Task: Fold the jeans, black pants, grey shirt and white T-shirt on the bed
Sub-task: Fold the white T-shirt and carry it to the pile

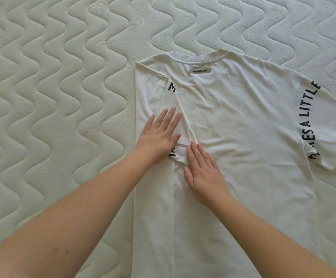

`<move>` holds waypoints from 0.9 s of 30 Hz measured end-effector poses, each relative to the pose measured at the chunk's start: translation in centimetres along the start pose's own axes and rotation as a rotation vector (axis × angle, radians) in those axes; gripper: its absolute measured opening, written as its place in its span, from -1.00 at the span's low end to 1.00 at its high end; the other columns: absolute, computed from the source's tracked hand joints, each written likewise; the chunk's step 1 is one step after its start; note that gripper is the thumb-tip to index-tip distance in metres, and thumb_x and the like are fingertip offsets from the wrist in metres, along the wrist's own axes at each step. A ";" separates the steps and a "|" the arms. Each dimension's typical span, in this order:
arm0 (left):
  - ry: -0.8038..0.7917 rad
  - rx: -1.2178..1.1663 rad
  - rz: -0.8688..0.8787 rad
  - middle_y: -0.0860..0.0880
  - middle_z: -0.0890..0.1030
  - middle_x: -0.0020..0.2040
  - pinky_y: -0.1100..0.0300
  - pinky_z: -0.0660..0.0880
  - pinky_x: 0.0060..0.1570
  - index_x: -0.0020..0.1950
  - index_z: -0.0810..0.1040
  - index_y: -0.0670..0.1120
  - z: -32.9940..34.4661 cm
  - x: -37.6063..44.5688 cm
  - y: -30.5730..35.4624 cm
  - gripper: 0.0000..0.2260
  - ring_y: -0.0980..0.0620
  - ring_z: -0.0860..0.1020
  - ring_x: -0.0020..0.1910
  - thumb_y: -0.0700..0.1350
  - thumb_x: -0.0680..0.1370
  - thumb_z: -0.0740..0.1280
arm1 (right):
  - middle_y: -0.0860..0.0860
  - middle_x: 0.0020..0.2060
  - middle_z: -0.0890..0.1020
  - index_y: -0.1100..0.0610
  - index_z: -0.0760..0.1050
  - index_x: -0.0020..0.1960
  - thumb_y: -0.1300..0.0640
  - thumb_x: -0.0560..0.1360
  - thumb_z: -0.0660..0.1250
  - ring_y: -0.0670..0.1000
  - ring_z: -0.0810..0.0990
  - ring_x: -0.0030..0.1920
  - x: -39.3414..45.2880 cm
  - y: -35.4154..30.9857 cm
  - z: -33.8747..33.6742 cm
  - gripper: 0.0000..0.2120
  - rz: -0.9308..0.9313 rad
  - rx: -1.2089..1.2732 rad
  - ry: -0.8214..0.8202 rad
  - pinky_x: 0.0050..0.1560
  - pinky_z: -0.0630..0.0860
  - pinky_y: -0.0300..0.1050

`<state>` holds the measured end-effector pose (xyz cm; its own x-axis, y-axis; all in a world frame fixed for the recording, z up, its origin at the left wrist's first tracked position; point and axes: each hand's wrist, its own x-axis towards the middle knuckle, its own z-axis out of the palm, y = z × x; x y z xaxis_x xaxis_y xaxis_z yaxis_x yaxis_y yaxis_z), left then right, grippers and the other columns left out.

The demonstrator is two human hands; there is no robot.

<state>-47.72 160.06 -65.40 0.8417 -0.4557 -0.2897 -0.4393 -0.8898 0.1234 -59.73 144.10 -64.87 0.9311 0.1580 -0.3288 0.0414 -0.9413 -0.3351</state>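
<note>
A white T-shirt (243,141) with black lettering lies flat on the bed, neck band toward the far side. Its left side and sleeve are folded inward over the body; the right sleeve lies spread out to the right. My left hand (159,135) presses flat on the folded-in sleeve with straight fingers. My right hand (203,173) lies flat just beside it, fingers straight, fingertips at the sleeve's hem. The jeans, black pants and grey shirt are not in view.
The quilted cream mattress (52,97) with a wavy stitch pattern fills the left side and the far edge of the view. My forearms reach in from the bottom corners.
</note>
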 end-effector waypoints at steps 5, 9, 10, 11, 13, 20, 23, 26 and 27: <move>-0.081 0.017 -0.098 0.05 -0.12 0.61 0.02 -0.18 0.51 0.60 -0.08 0.09 0.9 -4.4 0.4 -0.47 0.05 -0.13 0.58 0.17 0.66 -0.04 | -0.02 0.58 -0.03 0.09 -0.05 0.59 -0.05 0.65 -0.01 -0.07 -0.10 0.57 -3.1 -0.1 -0.8 -0.43 -0.010 0.014 -0.040 0.44 -0.33 -0.26; -0.070 0.017 -0.110 -0.06 0.06 0.60 0.02 -0.08 0.51 0.59 0.08 -0.01 -0.7 -6.5 1.9 -0.48 -0.03 -0.01 0.58 0.11 0.65 0.05 | 0.03 0.58 0.07 0.09 0.05 0.58 -0.04 0.63 0.06 0.01 0.00 0.57 -5.3 -0.2 -2.8 -0.44 0.059 -0.020 -0.037 0.50 -0.07 -0.11; -0.057 0.023 -0.088 -0.09 0.11 0.59 0.02 -0.05 0.50 0.58 0.13 -0.02 -1.4 -7.0 2.6 -0.49 -0.05 0.02 0.57 0.09 0.65 0.06 | 0.05 0.57 0.12 0.09 0.12 0.57 -0.02 0.63 0.08 0.03 0.06 0.56 -5.8 -0.2 -3.5 -0.46 0.094 -0.016 -0.022 0.50 -0.01 -0.08; -0.044 0.030 -0.060 -0.10 0.15 0.58 0.01 -0.01 0.50 0.57 0.17 -0.03 -2.1 -7.4 3.4 -0.51 -0.07 0.05 0.57 0.07 0.65 0.07 | 0.07 0.55 0.17 0.10 0.18 0.55 -0.01 0.63 0.11 0.06 0.11 0.55 -6.3 -0.3 -4.3 -0.48 0.125 -0.008 -0.004 0.49 0.04 -0.06; -0.024 0.015 0.001 -0.13 0.21 0.55 0.00 0.04 0.48 0.55 0.22 -0.05 -3.6 -7.9 5.0 -0.53 -0.10 0.10 0.56 0.02 0.64 0.11 | 0.09 0.53 0.23 0.11 0.25 0.52 0.02 0.63 0.13 0.09 0.18 0.53 -7.2 -0.2 -5.8 -0.52 0.171 -0.004 0.021 0.47 0.11 -0.02; 0.045 -0.010 0.166 -0.14 0.19 0.55 -0.03 0.05 0.47 0.56 0.15 -0.04 -7.6 -7.6 10.9 -0.51 -0.11 0.10 0.55 0.01 0.64 0.11 | 0.09 0.53 0.23 0.10 0.24 0.53 -0.01 0.62 0.14 0.10 0.22 0.50 -10.4 1.2 -9.6 -0.50 0.310 -0.040 0.068 0.44 0.15 0.00; 0.041 -0.004 0.220 -0.13 0.14 0.57 -0.04 0.02 0.49 0.58 0.11 -0.03 -7.5 -6.6 13.3 -0.51 -0.10 0.05 0.56 0.03 0.65 0.09 | 0.09 0.52 0.25 0.10 0.25 0.52 0.00 0.61 0.16 0.11 0.24 0.49 -10.5 2.8 -10.1 -0.50 0.359 -0.031 0.098 0.43 0.17 0.01; 0.019 0.024 0.252 -0.13 0.10 0.58 -0.03 -0.01 0.49 0.59 0.07 -0.02 -6.2 -4.6 15.3 -0.50 -0.10 0.01 0.57 0.04 0.66 0.07 | 0.10 0.50 0.28 0.12 0.27 0.51 0.03 0.60 0.19 0.12 0.26 0.48 -9.9 5.5 -9.9 -0.50 0.408 0.009 0.144 0.43 0.18 0.03; 0.014 0.033 0.252 -0.13 0.10 0.58 -0.03 -0.01 0.49 0.59 0.05 -0.02 -5.7 -3.9 15.9 -0.49 -0.10 0.01 0.57 0.05 0.66 0.06 | 0.10 0.50 0.28 0.12 0.26 0.51 0.03 0.60 0.19 0.11 0.25 0.48 -9.6 6.7 -9.8 -0.50 0.417 0.016 0.147 0.43 0.17 0.03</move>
<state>-56.15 147.54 -56.91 0.7087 -0.6633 -0.2402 -0.6454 -0.7471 0.1589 -64.79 133.37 -55.28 0.9087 -0.2797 -0.3100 -0.3534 -0.9106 -0.2142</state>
